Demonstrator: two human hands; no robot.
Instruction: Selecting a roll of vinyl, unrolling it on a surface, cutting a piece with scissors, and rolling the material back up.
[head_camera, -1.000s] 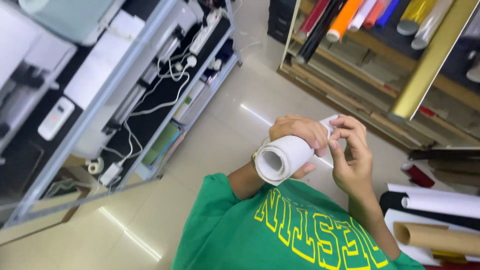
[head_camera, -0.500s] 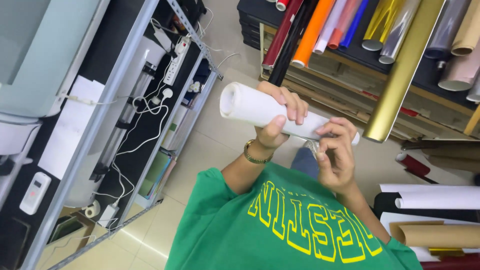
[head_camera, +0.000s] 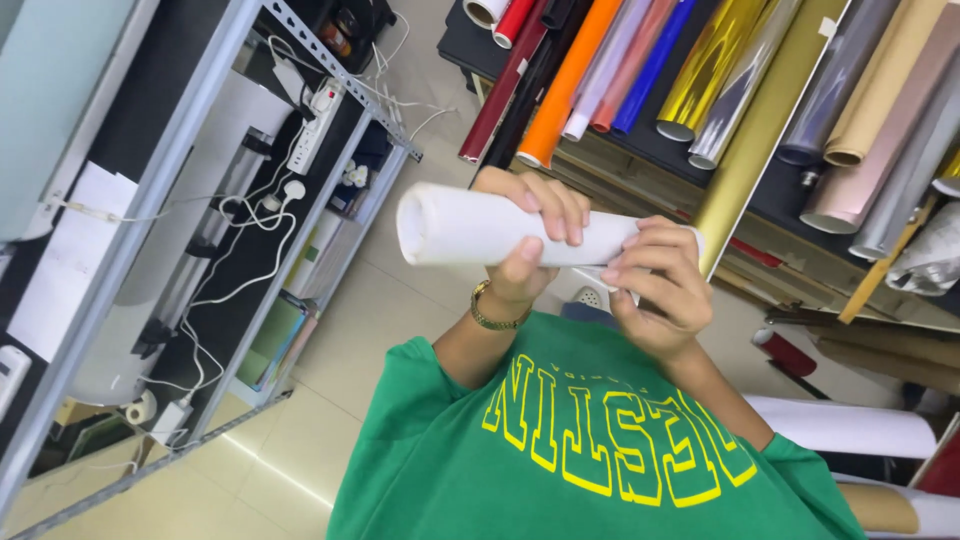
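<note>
My left hand, with a gold bracelet on its wrist, is wrapped around the middle of a white rolled sheet. I hold the roll level in front of my green shirt, its open end pointing left. My right hand pinches the roll's right end, fingers curled on its edge. Both hands are raised at chest height over the tiled floor.
A grey metal shelf frame with white cables and a power strip stands at left. Several coloured vinyl rolls, among them an orange roll, lean on a rack at upper right. More white rolls and brown rolls lie at lower right.
I have lifted the roll and turned it from end-on to level. My view has swung towards the rack of coloured rolls. My right hand has shifted to the roll's right end.
</note>
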